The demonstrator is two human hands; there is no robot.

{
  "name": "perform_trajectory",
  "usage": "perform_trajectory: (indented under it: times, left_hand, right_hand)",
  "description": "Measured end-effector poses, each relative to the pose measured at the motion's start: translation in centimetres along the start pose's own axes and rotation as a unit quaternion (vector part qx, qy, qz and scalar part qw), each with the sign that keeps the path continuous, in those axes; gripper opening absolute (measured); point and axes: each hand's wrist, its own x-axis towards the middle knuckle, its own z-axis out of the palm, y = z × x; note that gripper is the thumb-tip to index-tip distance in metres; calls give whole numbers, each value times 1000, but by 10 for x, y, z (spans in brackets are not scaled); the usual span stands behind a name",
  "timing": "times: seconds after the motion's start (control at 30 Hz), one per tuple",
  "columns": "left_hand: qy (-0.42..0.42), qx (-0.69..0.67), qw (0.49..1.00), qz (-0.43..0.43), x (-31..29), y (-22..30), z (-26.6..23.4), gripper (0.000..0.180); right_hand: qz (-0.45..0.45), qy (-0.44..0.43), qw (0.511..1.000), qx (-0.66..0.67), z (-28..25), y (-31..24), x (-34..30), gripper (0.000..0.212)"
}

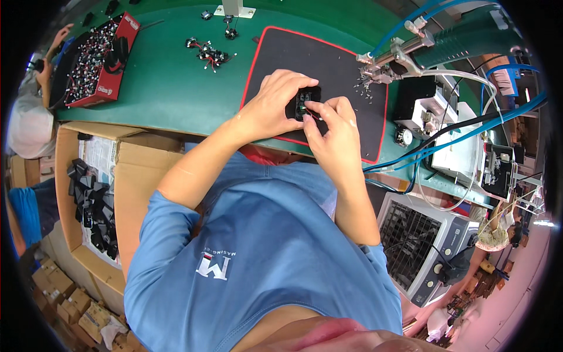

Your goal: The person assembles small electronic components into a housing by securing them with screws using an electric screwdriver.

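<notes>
My left hand (274, 101) is closed around a small black plastic housing (315, 94), thumb on the near side and fingers along the far side. The housing lies low over the black mat (287, 56), its hollow side up, with a small green part (302, 109) showing inside. Thumb and forefinger of my right hand (337, 130) come together at the housing's right side, pinching a small part with thin red wires (315, 116). My fingertips partly cover this part.
Wired small parts (208, 54) lie loose on the green table (158, 76). Left stands a red box (124, 58) full of similar parts; below it, a cardboard carton (143, 193) holds black pieces. Right are a metal clamp device (387, 64), blue hoses (469, 126) and scattered bits (365, 88).
</notes>
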Motion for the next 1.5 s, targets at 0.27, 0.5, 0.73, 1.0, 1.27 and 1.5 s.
perform_trajectory:
  times: [0.27,0.5,0.73,1.0,1.27,1.5]
  left_hand:
    - [0,10,998,-67,-2,6,-1,87]
    - [-6,58,996,-64,-7,-2,0,55]
    - [-34,58,995,-69,-6,1,1,42]
    - [-47,61,994,-73,-7,1,1,46]
    - [-43,57,994,-80,-7,3,-2,42]
    - [-44,59,994,-81,-5,2,0,41]
  right_hand:
    - [-229,388,871,196,-81,-25,78,38]
    - [-143,263,841,451,-86,-57,142,83]
    - [-54,214,859,463,-60,-78,96,87]
    - [-65,142,886,436,-39,-32,88,111]
    - [-62,156,895,413,-38,-33,86,115]
    - [-49,152,893,421,-38,-30,86,113]
